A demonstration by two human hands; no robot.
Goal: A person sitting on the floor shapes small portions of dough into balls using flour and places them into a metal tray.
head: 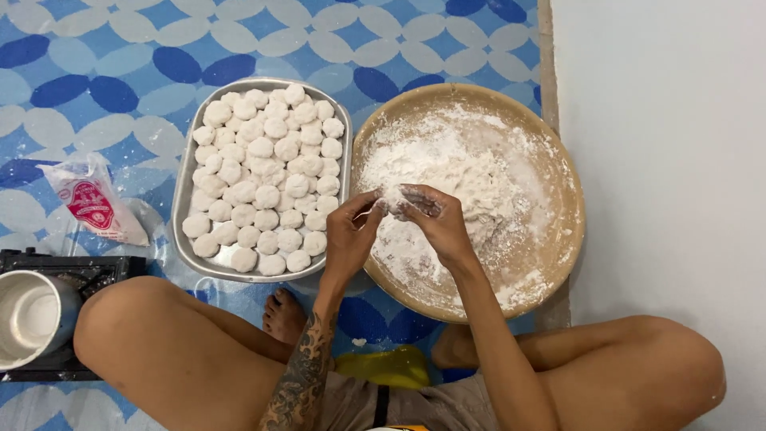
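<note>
Fingers (381, 206) of both hands meet over the near-left part of the round bowl, pinching one small lump of dough (392, 197) between their floury tips; the left hand (351, 233) grips it from the left and the right hand (435, 219) from the right, both curled tight around it. Largest below them is the mat (104, 72), blue with pale oval shapes, spread over the floor and ending beside a plain white surface (662, 160) on the right. On the mat sits the wide tan bowl (570, 199), its inside dusted with flour and heaped with a loose mass of dough (471, 179). Just to its left, nearly touching its rim, lies a rectangular metal tray (182, 199) packed with rows of small flattened dough rounds (267, 172). Further left, apart from the tray, a clear plastic bag (92, 203) with a red print lies on the mat. At the lower left edge a metal pot (32, 315) rests on a dark stove top (96, 267). Near the person's crossed legs a small yellow thing (387, 367) shows, too hidden to tell what it is.
</note>
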